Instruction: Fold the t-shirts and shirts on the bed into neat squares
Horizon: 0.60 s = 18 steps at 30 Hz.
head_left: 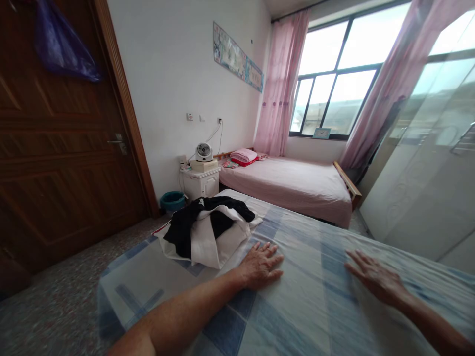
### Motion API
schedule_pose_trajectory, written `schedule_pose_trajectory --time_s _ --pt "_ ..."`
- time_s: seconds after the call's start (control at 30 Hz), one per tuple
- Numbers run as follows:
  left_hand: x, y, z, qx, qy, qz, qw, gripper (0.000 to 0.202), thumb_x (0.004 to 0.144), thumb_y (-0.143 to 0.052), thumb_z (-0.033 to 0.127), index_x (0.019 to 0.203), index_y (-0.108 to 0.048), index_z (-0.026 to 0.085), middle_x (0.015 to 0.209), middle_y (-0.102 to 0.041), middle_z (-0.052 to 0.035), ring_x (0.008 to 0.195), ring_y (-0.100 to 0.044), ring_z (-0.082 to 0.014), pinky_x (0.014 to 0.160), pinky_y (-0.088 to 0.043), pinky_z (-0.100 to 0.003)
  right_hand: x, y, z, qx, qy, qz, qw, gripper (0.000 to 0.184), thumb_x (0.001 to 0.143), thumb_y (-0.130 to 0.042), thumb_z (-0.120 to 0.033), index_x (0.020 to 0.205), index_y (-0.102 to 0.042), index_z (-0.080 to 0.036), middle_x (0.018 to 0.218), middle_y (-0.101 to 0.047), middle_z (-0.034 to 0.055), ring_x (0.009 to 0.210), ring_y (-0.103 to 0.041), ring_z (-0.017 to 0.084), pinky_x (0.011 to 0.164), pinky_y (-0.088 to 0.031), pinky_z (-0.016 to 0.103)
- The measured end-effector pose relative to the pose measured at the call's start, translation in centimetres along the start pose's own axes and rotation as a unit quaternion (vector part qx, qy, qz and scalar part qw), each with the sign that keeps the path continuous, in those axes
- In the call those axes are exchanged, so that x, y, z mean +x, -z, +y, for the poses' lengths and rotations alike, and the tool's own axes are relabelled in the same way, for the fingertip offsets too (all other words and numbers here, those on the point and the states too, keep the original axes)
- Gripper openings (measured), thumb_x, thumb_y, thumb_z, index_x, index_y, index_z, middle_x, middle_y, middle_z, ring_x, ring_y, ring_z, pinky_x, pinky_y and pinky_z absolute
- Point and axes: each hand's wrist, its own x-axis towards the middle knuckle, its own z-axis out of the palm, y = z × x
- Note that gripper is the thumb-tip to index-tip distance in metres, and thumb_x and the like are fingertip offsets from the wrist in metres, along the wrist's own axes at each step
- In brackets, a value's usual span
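Note:
My left hand [261,267] lies flat on a blue and white checked bed sheet [304,306], fingers spread, just right of a heap of clothes. That heap is a black and white garment [218,225], loosely bunched near the bed's far left corner; its exact kind cannot be made out. Farther right, my right hand [376,277] is stretched out low over the same sheet, its fingers extended and slightly blurred. Whether its palm touches the cloth is hard to tell. Neither hand holds anything. Small creases run across the sheet between and beyond the hands.
Beyond stands a second bed [293,183] with a pink sheet and folded bedding [244,155]. A white nightstand [202,183] carries a small fan [204,152]. A teal bin [172,200] sits beside it. The wooden door [63,148] is at left, a glossy wardrobe [419,188] at right.

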Motion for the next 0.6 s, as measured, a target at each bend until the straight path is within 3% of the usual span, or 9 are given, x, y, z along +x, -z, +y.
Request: schedule_pose_trajectory --time_s 0.07,0.17,0.33,0.47,0.53,0.6 --pt "0.2 -0.2 -0.1 0.002 -0.005 0.003 1.000 0.053 0.092 -0.034 0.053 0.137 -0.042 0.027 0.150 -0.033 -0.0081 0.139 -0.025 -0.0263 0.112 -0.017 -0.049 -3.6 0.0 -2.5 0.032 0.032 -0.042 0.998 0.063 0.083 -0.026 -0.058 0.136 -0.048 -0.031 0.147 -0.036 0.0041 0.134 -0.035 0.027 0.104 -0.033 0.051" --pt "0.1 -0.6 -0.3 0.010 -0.009 0.003 1.000 0.053 0.092 -0.032 0.053 0.138 -0.041 0.028 0.150 -0.033 -0.0070 0.139 -0.025 -0.0256 0.112 -0.018 -0.049 -8.7 -0.8 -4.6 0.061 0.045 -0.033 0.997 0.058 0.084 -0.030 -0.061 0.136 -0.046 -0.038 0.149 -0.030 -0.0014 0.137 -0.028 0.024 0.109 -0.028 0.047" --pt "0.3 0.0 -0.3 0.059 -0.004 0.032 0.998 0.049 0.091 -0.039 0.043 0.137 -0.043 0.025 0.147 -0.037 -0.0077 0.136 -0.033 -0.0225 0.112 -0.026 -0.043 -12.1 -0.5 -5.0 0.062 -0.018 -0.001 0.998 0.060 0.088 -0.028 -0.056 0.139 -0.043 -0.029 0.149 -0.029 0.0017 0.138 -0.024 0.024 0.112 -0.021 0.047" --pt "0.2 4.3 -1.2 0.172 0.024 0.164 0.971 0.052 0.086 -0.044 0.024 0.138 -0.042 0.021 0.149 -0.033 -0.0083 0.138 -0.027 -0.0233 0.113 -0.023 -0.041 -12.0 1.2 -5.6 0.062 -0.041 -0.009 0.997 0.058 0.090 -0.027 -0.051 0.138 -0.045 -0.025 0.148 -0.033 0.0037 0.138 -0.026 0.023 0.112 -0.021 0.045" --pt "-0.6 7.0 -2.4 0.235 0.085 0.235 0.940 0.055 0.082 -0.043 0.017 0.137 -0.043 0.017 0.148 -0.034 -0.0109 0.139 -0.025 -0.0267 0.112 -0.021 -0.046 -12.0 1.6 -6.0 0.062 -0.037 0.000 0.997 0.056 0.091 -0.027 -0.049 0.137 -0.046 -0.025 0.147 -0.034 0.0041 0.137 -0.028 0.023 0.112 -0.022 0.045" --pt "-1.8 9.1 -3.9 0.286 0.160 0.270 0.906 0.058 0.078 -0.043 0.015 0.136 -0.044 0.013 0.147 -0.035 -0.0146 0.138 -0.025 -0.0312 0.110 -0.021 -0.052 -12.0 1.8 -6.3 0.061 -0.032 0.005 0.998 0.055 0.091 -0.027 -0.048 0.137 -0.047 -0.024 0.147 -0.035 0.0049 0.137 -0.028 0.022 0.112 -0.022 0.045"
